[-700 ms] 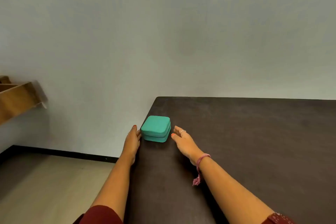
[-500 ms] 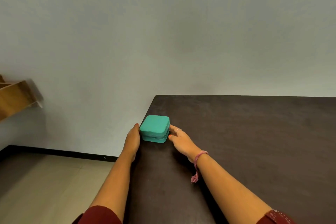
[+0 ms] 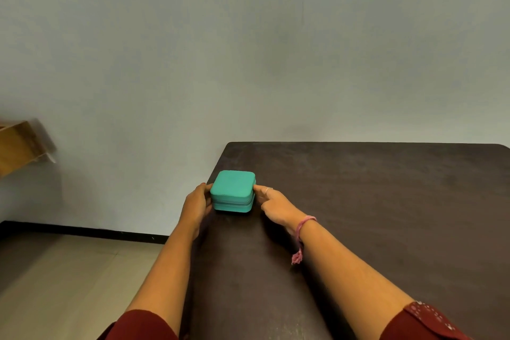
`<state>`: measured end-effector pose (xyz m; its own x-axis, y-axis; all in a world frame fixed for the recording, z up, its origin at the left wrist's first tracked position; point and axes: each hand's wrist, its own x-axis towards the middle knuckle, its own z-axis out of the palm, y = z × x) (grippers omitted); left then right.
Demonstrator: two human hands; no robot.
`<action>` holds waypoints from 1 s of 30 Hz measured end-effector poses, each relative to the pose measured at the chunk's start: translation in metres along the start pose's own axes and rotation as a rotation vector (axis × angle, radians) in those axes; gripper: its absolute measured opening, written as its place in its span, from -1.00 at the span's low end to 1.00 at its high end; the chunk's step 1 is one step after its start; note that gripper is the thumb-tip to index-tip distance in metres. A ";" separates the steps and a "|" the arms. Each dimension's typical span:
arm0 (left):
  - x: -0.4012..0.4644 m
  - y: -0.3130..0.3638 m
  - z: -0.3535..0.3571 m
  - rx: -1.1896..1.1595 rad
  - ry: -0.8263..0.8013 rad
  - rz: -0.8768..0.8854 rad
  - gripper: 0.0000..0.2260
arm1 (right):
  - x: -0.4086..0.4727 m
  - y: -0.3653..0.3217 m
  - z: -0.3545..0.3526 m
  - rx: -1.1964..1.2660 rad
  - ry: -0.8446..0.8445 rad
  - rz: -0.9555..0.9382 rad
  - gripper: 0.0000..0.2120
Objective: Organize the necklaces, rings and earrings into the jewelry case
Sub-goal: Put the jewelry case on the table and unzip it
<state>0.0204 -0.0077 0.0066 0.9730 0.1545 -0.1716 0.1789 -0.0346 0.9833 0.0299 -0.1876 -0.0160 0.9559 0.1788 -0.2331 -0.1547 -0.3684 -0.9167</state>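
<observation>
A small teal jewelry case [image 3: 232, 188], square with rounded corners and closed, sits at the far left corner of the dark table [image 3: 386, 201]. My left hand [image 3: 196, 203] grips its left side, the fingers curled against the wall of the case. My right hand [image 3: 276, 203] touches its right side with the fingertips; a thin ring shows on one finger and a pink thread bracelet on the wrist. No necklaces, rings or earrings lie in view.
The table's left edge runs just beside the case, with pale floor [image 3: 69, 284] below it. A wooden shelf [image 3: 19, 146] juts out at the far left. A plain wall stands behind the table.
Both hands have closed in on the case from either side and now touch it. The case looks slightly turned and nearer.
</observation>
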 end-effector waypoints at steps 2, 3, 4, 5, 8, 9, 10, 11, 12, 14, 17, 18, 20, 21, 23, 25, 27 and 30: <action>-0.009 0.004 0.006 0.001 -0.016 0.022 -0.64 | -0.007 0.002 -0.007 0.010 0.006 -0.015 -0.29; -0.015 0.007 0.010 0.000 -0.026 0.028 -0.65 | -0.010 0.003 -0.012 0.015 0.010 -0.018 -0.29; -0.020 0.009 0.014 -0.008 -0.036 0.033 -0.65 | -0.015 0.003 -0.017 0.016 0.013 -0.021 -0.29; -0.025 0.011 0.017 -0.018 -0.043 0.038 -0.65 | -0.021 0.002 -0.022 0.009 0.014 -0.029 -0.29; -0.038 0.017 0.028 -0.041 -0.055 0.062 -0.66 | -0.046 -0.005 -0.040 -0.014 0.014 -0.071 -0.32; -0.043 0.018 0.033 -0.042 -0.060 0.068 -0.67 | -0.056 -0.006 -0.046 -0.013 0.012 -0.085 -0.33; -0.048 0.019 0.038 -0.048 -0.066 0.073 -0.67 | -0.066 -0.006 -0.053 -0.014 0.012 -0.093 -0.34; -0.054 0.020 0.044 -0.057 -0.076 0.077 -0.68 | -0.077 -0.007 -0.060 -0.014 0.017 -0.104 -0.35; -0.060 0.020 0.051 -0.070 -0.085 0.080 -0.69 | -0.088 -0.006 -0.067 -0.015 0.029 -0.111 -0.36; -0.071 0.021 0.063 -0.088 -0.104 0.087 -0.71 | -0.109 -0.004 -0.081 0.003 0.057 -0.118 -0.37; -0.092 0.024 0.085 -0.099 -0.140 0.100 -0.73 | -0.142 0.001 -0.104 0.009 0.073 -0.124 -0.37; -0.098 0.024 0.092 -0.100 -0.151 0.102 -0.74 | -0.151 0.003 -0.111 0.001 0.079 -0.122 -0.38; -0.113 0.024 0.108 -0.108 -0.161 0.097 -0.73 | -0.170 0.008 -0.126 -0.013 0.100 -0.120 -0.40; -0.120 0.024 0.116 -0.111 -0.161 0.091 -0.74 | -0.180 0.010 -0.133 -0.019 0.112 -0.125 -0.42; -0.134 0.023 0.129 -0.107 -0.168 0.092 -0.74 | -0.197 0.016 -0.144 -0.028 0.140 -0.128 -0.46; -0.148 0.020 0.142 -0.102 -0.182 0.102 -0.75 | -0.214 0.025 -0.156 -0.021 0.161 -0.113 -0.49; -0.162 0.018 0.156 -0.107 -0.195 0.100 -0.75 | -0.230 0.036 -0.167 -0.020 0.180 -0.102 -0.49; -0.180 0.012 0.174 -0.091 -0.221 0.096 -0.76 | -0.249 0.051 -0.182 -0.042 0.214 -0.081 -0.50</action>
<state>-0.1269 -0.2078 0.0389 0.9950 -0.0649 -0.0765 0.0799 0.0520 0.9954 -0.1711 -0.4168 0.0539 0.9966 0.0129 -0.0811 -0.0692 -0.3990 -0.9143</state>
